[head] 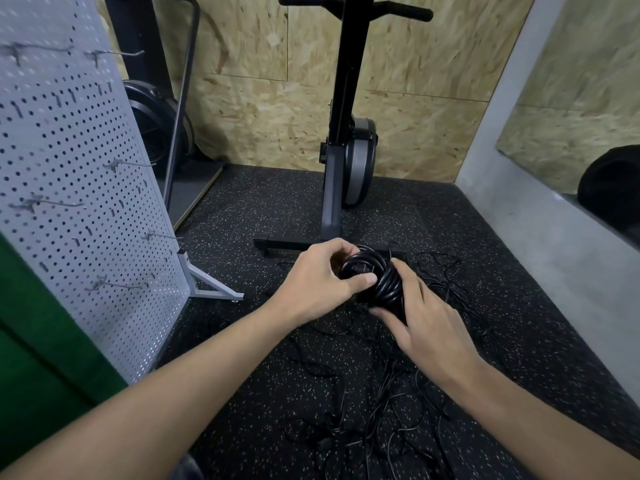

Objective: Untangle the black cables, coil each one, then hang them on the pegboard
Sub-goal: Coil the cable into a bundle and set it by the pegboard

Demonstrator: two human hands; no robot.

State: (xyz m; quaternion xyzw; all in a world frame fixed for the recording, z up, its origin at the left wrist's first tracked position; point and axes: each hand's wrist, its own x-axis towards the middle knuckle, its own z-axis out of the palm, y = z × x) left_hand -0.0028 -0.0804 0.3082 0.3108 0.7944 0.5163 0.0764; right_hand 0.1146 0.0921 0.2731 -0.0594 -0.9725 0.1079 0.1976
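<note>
Bare from frame edge to fingertips on both sides: left hand (318, 282), right hand (433, 330), forearms uncovered. Short, trimmed thumbnail on left. Dark grey patch (188, 467) at bottom edge; cannot tell what.

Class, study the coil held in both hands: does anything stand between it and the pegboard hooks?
Nothing visible does. The left hand and right hand hold the coil; the pegboard stands left of it, hooks bare.
</note>
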